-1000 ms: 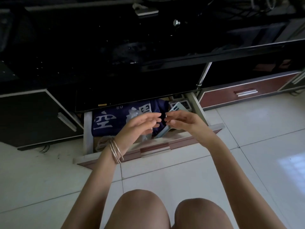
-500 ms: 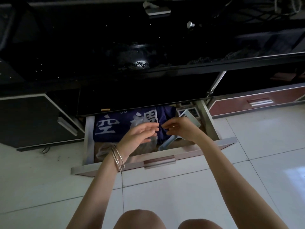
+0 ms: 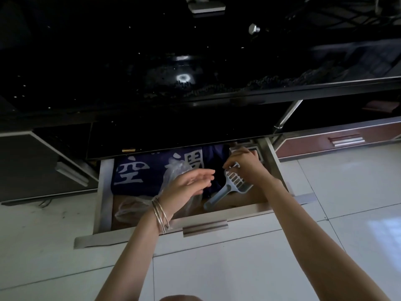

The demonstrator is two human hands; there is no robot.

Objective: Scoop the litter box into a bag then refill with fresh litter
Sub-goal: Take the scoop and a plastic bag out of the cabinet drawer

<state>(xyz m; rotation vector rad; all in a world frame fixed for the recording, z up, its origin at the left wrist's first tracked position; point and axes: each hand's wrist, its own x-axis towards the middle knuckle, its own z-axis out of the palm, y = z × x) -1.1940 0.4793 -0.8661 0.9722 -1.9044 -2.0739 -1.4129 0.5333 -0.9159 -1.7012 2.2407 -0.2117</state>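
Both hands are in the open drawer of the dark TV cabinet, likely fetching gear; no scooping started. Right hand sits at the slotted head of the blue litter scoop, fingers curled on its far rim, apparently to lift it out; handle points toward the drawer front. Left hand hovers released, fingers spread, over a clear plastic bag crumpled at drawer left, probably the waste bag. Navy cloth bag with white characters fills the back. Cabinet's overhanging top limits headroom. Litter box and fresh litter not in view.
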